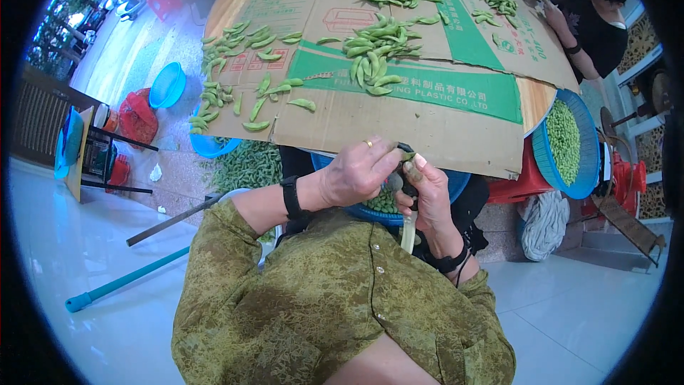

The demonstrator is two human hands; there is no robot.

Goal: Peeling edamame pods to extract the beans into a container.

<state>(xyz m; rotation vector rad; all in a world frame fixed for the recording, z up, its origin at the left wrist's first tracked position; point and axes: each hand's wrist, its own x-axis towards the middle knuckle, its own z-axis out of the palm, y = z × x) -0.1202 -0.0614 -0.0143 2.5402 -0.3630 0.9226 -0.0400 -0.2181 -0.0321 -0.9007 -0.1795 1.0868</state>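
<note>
My left hand [360,171], with a ring and a black wristband, has its fingers pinched together at the table's near edge. Beside it my right hand [432,196] is closed around a dark tool with a pale lower end [408,234]; its exact kind is unclear. A green soybean pod [407,157] shows between the fingertips of both hands, partly hidden. Below them a blue basin [457,184] holds shelled green beans [383,203]. Just beyond lie piles of soybean pods [377,53] on flattened cardboard [342,125].
Another person [591,21] handles something at the table's far right. A blue basket [591,171] of shelled beans stands at right. Pods [246,167] are heaped on the floor at left, near a teal pole [135,278]. Red stools [524,175] stand under the table.
</note>
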